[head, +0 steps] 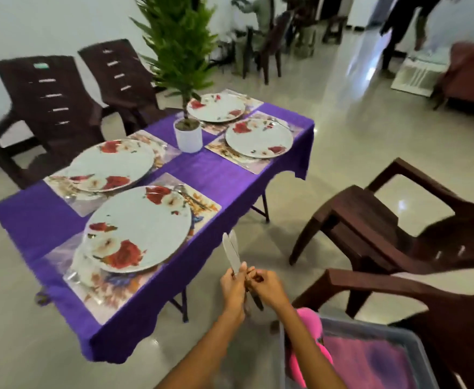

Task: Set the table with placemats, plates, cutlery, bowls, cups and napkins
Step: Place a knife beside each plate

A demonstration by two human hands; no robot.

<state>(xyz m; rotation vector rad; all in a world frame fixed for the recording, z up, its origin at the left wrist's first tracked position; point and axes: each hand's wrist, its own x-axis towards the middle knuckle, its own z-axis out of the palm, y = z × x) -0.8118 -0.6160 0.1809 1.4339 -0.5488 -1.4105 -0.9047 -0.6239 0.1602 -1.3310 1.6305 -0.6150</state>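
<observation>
Holding two knives (pixel 231 252) in front of the body, off the table's near long edge, blades up and crossed a little near their tips. Left hand (pixel 233 284) grips the handles, fingers curled round them. Right hand (pixel 266 287) pinches at a handle just beside the left, apparently to part one knife from the other; dark handle ends poke out below both hands. Both forearms reach forward from the bottom of the view, wrists close together.

Table (pixel 230 175), purple cloth: four placemats, a floral plate on each. Nearest plate (pixel 138 228) at the near corner, its placemat (pixel 112 284) running to the cloth's edge. Cutlery, blurred, shows by the plate's far rim. White plant pot (pixel 188 136) at mid-table. No bowls, cups or napkins on the table. Grey bin (pixel 393 357) with something pink in it at the right forearm.

Risks, judged: the knives are over bare floor, so a slip while separating them drops one. The nearest plate overhangs its placemat toward the edge; a knock from a reaching hand could shift it.
</observation>
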